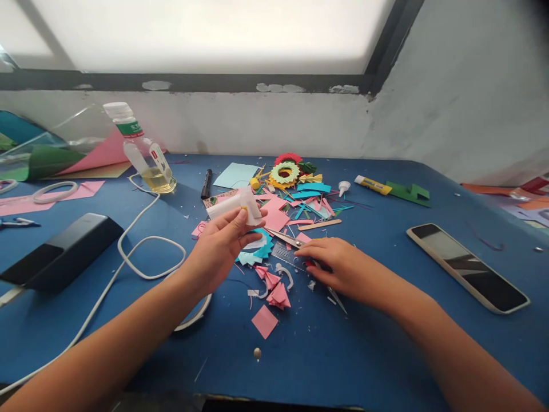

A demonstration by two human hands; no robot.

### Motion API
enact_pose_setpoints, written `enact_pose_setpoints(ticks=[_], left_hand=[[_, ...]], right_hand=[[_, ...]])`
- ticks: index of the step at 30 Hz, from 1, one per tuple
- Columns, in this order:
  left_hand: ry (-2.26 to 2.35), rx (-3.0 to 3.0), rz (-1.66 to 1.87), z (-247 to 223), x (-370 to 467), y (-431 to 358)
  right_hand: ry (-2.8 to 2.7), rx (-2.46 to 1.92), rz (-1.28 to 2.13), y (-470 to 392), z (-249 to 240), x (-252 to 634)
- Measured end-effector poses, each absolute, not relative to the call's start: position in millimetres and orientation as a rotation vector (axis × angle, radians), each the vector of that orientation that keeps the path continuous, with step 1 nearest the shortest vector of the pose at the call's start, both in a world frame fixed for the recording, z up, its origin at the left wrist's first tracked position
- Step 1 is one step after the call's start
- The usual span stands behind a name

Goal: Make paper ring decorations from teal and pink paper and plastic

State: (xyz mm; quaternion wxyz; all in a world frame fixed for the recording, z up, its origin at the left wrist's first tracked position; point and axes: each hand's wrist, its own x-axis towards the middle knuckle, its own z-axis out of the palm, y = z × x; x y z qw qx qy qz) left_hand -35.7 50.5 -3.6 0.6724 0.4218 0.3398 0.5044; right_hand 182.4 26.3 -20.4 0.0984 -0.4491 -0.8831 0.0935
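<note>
My left hand is raised over the middle of the table, its thumb and fingers closed on a piece of folded white paper. On the right, my right hand rests low over the table, fingers curled round a pair of scissors whose blades point left towards the paper. The handles are mostly hidden under the fingers. A thin pointed metal tool sticks out below that hand. Under my left hand lies a blue paper ring with a toothed edge. Folded pink paper pieces and a pink square lie nearer me.
Paper scraps and toothed paper rings are heaped behind my hands. A tilted bottle with yellow liquid, a white cable and a black device are left. A phone and a glue tube are right.
</note>
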Motion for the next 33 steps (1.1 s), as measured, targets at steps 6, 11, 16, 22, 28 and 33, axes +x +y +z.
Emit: enact_pose_setpoints(ticks=[6,11,16,22,28,33], left_hand=[[0.788,0.975,1.156,2.0,-39.9,50.4],[0.809,0.992,1.197,5.3,-43.7,53.6],[0.813,1.034,1.235,12.1,-48.8,56.4],[0.856,1.038,1.290,17.2,-54.7,59.7],[0.841,1.013,1.426,21.9,-65.1,68.8],[0.852,1.031,1.382,18.7,-69.2,74.0]], right_hand=[[-2.524,-1.374,0.059,32.4,-26.2,189.5],[-2.509,-1.483,0.089,26.1,-22.1,183.1],[-2.504,-1.642,0.134,26.9,-21.5,182.8],[-2.471,-1.673,0.151,30.6,-25.4,198.2],[-2.363,-1.707,0.066,36.9,-29.1,211.1],[-2.346,-1.540,0.131,35.4,-25.6,183.9]])
